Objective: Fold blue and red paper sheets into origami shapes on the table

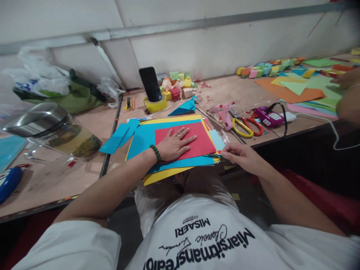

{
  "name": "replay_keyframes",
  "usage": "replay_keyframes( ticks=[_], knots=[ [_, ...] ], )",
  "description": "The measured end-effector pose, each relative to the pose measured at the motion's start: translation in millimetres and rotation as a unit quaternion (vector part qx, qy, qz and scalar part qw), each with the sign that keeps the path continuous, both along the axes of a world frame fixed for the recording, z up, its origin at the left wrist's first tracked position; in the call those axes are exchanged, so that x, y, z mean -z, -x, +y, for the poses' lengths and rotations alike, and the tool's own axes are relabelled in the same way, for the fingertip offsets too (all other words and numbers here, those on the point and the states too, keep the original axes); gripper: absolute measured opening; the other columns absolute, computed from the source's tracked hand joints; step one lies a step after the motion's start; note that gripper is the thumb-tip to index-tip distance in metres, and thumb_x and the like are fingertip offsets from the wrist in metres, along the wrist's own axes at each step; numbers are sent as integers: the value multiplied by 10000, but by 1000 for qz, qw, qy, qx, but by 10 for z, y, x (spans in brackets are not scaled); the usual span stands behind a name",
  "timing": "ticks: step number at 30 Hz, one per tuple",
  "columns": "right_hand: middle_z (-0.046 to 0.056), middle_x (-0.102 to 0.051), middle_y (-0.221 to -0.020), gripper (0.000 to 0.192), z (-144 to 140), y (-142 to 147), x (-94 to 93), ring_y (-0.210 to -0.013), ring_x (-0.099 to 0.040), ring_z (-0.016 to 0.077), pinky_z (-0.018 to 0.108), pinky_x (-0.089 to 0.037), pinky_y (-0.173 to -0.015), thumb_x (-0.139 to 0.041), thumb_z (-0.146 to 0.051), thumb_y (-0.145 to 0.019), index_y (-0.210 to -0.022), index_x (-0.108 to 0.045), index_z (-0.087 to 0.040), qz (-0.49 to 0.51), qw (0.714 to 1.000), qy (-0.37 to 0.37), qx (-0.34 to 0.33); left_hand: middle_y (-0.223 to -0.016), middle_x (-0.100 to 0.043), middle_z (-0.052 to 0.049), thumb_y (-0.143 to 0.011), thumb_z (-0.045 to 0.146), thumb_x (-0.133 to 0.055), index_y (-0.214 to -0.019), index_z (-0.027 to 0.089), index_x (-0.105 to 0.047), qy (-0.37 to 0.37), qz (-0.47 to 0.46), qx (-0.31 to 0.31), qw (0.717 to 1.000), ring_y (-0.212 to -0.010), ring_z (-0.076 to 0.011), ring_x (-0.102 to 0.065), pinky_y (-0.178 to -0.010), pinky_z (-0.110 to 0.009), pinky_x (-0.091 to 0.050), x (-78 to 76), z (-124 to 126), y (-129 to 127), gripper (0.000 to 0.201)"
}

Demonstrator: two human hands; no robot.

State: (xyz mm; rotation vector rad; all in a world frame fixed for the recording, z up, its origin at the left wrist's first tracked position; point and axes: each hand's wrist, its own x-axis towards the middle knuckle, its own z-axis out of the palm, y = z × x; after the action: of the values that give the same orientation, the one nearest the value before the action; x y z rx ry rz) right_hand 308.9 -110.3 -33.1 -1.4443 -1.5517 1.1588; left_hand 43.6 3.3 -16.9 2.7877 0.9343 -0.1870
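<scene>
My left hand [176,145] lies flat with fingers spread on a sheet of red paper [202,139]. Under the red sheet is a larger blue sheet [143,140], and below that yellow paper [150,179] juts past the table's front edge. My right hand [240,156] is closed in a pinch at the lower right corner of the stack. Between its fingertips is the end of a slim dark, teal-tinted tool [211,155], lying along the red sheet's lower edge. Its kind is too small to make out.
Behind the stack stand a phone [151,84] in a yellow tape roll [155,104] and several small paper cubes [176,90]. To the right lie a pink glue gun [223,114], yellow-handled scissors [243,127] and a purple device [269,115]. A glass jug [71,137] stands left. Another person's hand [348,97] is far right.
</scene>
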Motion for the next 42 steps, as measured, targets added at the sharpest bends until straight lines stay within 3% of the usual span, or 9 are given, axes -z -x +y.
replay_keyframes(
  ticks=[15, 19, 24, 29, 42],
  knots=[
    [-53, -426, -542, 465, -18, 112, 4, -487, -360, 90, 241, -277, -462, -624, -651, -758, -713, -549, -194, -19, 1000, -9, -9, -1636, -78, -100, -1011, 434, -262, -1533, 308, -223, 3, 18, -26, 1000, -1508, -282, -30, -1147, -636, -70, -73, -95, -104, 539],
    [-49, -441, -544, 479, -27, 43, 6, -493, -386, 96, 242, -301, -469, -628, -671, -748, -720, -553, -199, -26, 1000, -11, -4, -1639, -57, -106, -1017, 438, -223, -1549, 284, -150, 53, 8, -53, 997, -1509, -267, -20, -1161, -603, -98, -152, -120, -173, 559],
    [-37, -477, -570, 470, -29, -17, 50, -526, -425, 105, 244, -323, -492, -638, -659, -751, -736, -552, -197, -27, 1000, -14, -6, -1645, -40, -46, -1011, 493, -188, -1534, 339, -189, 39, -13, -20, 999, -1510, -263, -22, -1156, -622, -33, -236, -31, 44, 545],
    [-42, -456, -568, 471, -2, 64, 27, -518, -410, 107, 251, -327, -497, -596, -664, -777, -748, -550, -196, -53, 998, -28, -16, -1639, -17, -93, -1003, 487, -257, -1539, 298, -192, 25, 26, -2, 999, -1509, -279, -16, -1145, -628, -85, -130, -24, 239, 572],
    [-41, -430, -569, 442, -33, 143, -102, -518, -380, 102, 248, -294, -486, -610, -630, -761, -700, -545, -197, -66, 997, -25, -26, -1638, -53, -85, -998, 510, -252, -1532, 316, -216, 3, 1, 1, 1000, -1508, -283, -38, -1147, -621, -63, -30, -24, 249, 570]
  ],
)
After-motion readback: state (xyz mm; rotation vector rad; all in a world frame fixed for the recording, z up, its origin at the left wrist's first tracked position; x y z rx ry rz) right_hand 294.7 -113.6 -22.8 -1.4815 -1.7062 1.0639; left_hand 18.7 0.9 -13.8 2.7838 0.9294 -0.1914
